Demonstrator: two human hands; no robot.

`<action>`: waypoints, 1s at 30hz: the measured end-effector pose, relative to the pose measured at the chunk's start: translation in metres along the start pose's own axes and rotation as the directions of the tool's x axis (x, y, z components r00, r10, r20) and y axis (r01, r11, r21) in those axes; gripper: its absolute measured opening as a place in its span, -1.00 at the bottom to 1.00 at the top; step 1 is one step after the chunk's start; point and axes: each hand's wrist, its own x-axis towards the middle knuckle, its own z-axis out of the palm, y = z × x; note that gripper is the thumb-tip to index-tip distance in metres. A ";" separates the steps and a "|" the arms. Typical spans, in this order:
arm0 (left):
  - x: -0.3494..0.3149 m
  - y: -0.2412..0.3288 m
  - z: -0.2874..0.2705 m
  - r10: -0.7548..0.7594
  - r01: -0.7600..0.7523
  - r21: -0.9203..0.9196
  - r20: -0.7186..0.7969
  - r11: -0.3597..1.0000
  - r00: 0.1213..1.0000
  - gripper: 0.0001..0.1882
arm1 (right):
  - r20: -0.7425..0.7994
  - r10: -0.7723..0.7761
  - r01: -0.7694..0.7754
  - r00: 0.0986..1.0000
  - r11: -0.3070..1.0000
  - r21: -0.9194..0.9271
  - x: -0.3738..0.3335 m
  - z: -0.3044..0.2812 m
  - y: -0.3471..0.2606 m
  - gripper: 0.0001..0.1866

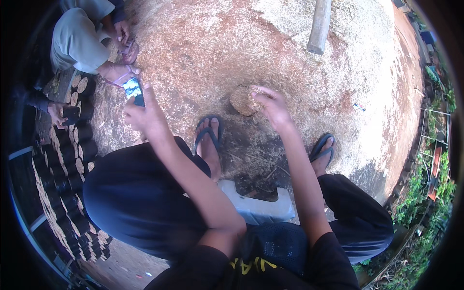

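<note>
My left hand (145,113) is closed round a mobile phone (134,91) with a lit screen, held out over the ground at the left. Out in front, my right hand (270,105) has its fingers bent together at a rough, rounded brown clump (241,102) of what looks like sawdust. Whether that clump is in the fingers or lies on the ground just behind them I cannot tell. Pale sawdust (203,63) covers the reddish ground around both hands.
Between my legs stands a white plastic stool (258,208). A wooden pole (319,26) lies at the far side. Rows of black bags (63,174) filled with brown material line the left. A person in pale trousers (79,41) squats far left; another hand (58,115) touches a bag.
</note>
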 end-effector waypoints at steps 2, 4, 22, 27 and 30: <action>-0.024 -0.016 0.036 -0.013 0.010 0.052 0.053 0.999 0.999 -0.43 | -0.021 -0.078 0.076 0.997 0.993 -0.091 0.008 0.010 0.001 -0.62; -0.048 -0.031 0.068 -0.057 0.101 -0.101 0.368 0.990 0.928 -0.42 | -0.007 -0.160 0.157 0.987 0.975 -0.154 0.015 0.015 0.002 -0.63; -0.112 -0.064 0.104 -0.310 0.521 0.119 0.903 0.845 0.297 -0.54 | 0.068 -0.578 0.438 0.813 0.530 -0.726 -0.003 0.010 0.019 -0.64; -0.102 -0.064 0.104 -0.192 0.328 0.109 0.954 0.938 0.232 -0.61 | 0.222 -0.660 0.422 0.718 0.158 -0.893 -0.014 0.023 0.030 -0.73; -0.098 -0.062 0.104 -0.132 0.273 0.067 0.965 0.960 0.227 -0.57 | 0.302 -0.654 0.409 0.694 0.013 -0.912 -0.023 0.019 0.039 -0.75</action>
